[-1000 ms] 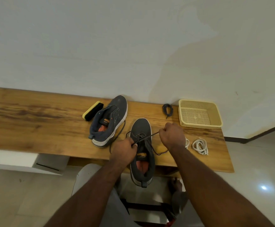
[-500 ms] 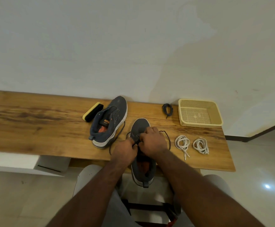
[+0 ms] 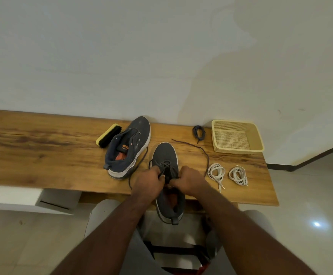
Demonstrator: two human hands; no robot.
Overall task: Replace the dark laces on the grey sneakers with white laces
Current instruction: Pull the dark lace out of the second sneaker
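Observation:
A grey sneaker (image 3: 165, 155) lies toe-away at the table's near edge, its heel hanging over the edge. My left hand (image 3: 148, 182) and my right hand (image 3: 189, 180) sit over its tongue, each pinching the dark lace (image 3: 199, 148) at the eyelets. One loose end of that lace curves out to the right across the table, the other trails left. The second grey sneaker (image 3: 130, 147) lies on its side to the left with no lace visible in it. Two coiled white laces (image 3: 217, 172) (image 3: 238, 175) rest to the right.
A wooden table (image 3: 42, 151) stands against a white wall. A yellow-backed black brush (image 3: 108, 135) lies behind the left sneaker. A coiled dark lace (image 3: 199, 132) sits by a yellow mesh basket (image 3: 239, 149) at the back right. My knees show below the table edge.
My right hand came back from the right to the shoe's eyelets. The dark lace end that it had pulled taut now lies slack in a curve on the table. The white laces are uncovered.

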